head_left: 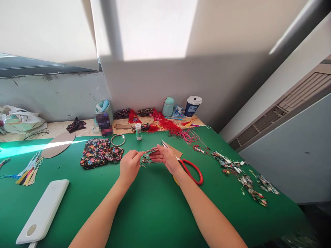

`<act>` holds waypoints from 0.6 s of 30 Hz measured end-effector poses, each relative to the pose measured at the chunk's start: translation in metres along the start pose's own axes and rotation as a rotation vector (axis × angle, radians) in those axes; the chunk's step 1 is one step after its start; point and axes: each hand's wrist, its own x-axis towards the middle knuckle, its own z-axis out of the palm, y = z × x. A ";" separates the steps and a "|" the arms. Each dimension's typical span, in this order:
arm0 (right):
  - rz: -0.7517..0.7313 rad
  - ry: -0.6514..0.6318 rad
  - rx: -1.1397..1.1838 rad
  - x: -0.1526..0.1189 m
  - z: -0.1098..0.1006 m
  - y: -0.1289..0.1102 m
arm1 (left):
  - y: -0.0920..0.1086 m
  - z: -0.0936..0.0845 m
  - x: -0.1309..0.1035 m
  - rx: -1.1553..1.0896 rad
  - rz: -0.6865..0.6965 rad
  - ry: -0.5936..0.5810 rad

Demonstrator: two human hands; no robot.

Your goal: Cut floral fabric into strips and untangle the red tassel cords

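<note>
Left grip (130, 166): bare human hand, rounded back, softly marked knuckles
Right grip (168, 159): bare human hand, slim, slender fingers, nails too small to make out
Wrists: uncovered, narrow, smooth-sided
Left forearm (105, 210): bare, smooth, widening gradually from the wrist to the lower picture edge
Right forearm (204, 206): bare, smooth, the same tapered shape, fuller towards the elbow end
Upper arms: out of view

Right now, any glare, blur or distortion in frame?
Head view throughout: sun glare streaks the green mat at far left; hard-edged light and shadow cross the pale wall; a pixelated patch hides detail; bottom-right corner looks blurry.
</note>
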 end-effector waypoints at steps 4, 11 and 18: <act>0.029 0.012 0.043 0.001 -0.002 0.002 | -0.003 -0.002 0.000 0.373 0.325 0.064; -0.023 -0.015 0.017 -0.002 0.007 0.009 | 0.016 0.011 -0.008 0.338 0.485 -0.242; -0.045 0.084 0.003 0.006 -0.002 0.013 | 0.006 0.014 -0.009 0.537 0.232 -0.340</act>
